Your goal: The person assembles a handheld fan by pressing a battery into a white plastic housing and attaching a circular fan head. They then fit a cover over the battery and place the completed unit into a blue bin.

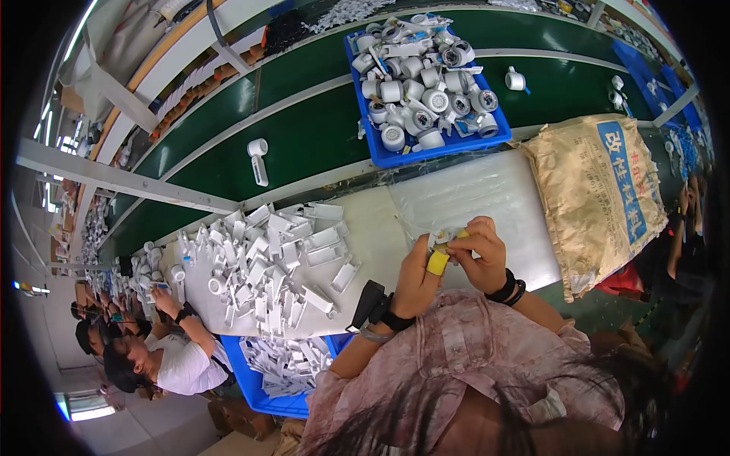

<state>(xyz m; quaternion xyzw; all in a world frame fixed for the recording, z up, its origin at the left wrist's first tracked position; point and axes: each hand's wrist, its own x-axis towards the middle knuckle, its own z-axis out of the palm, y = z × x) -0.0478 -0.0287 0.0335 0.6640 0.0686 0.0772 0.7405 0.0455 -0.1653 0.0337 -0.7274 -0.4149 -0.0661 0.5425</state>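
Close together over the near edge of the worktable (487, 182), both my hands are closed round a small white plastic part (444, 239). My left hand (414, 277) grips it from the left. From the right, the fingertips of my right hand (484, 252) pinch at it. A yellow band (437, 263) shows between the hands, seemingly wrapped on a finger. The part's exact shape is mostly hidden by my fingers. Left of my hands lies a loose heap of white plastic handle shells (266, 262), apart from them.
Beyond the table, a blue crate (391, 158) full of white round-headed units stands by a green conveyor (205, 178), where a single white unit (258, 161) lies. A brown paper sack (589, 205) is at right. Another blue bin (255, 395) holds white pieces; a co-worker (182, 365) sits left.
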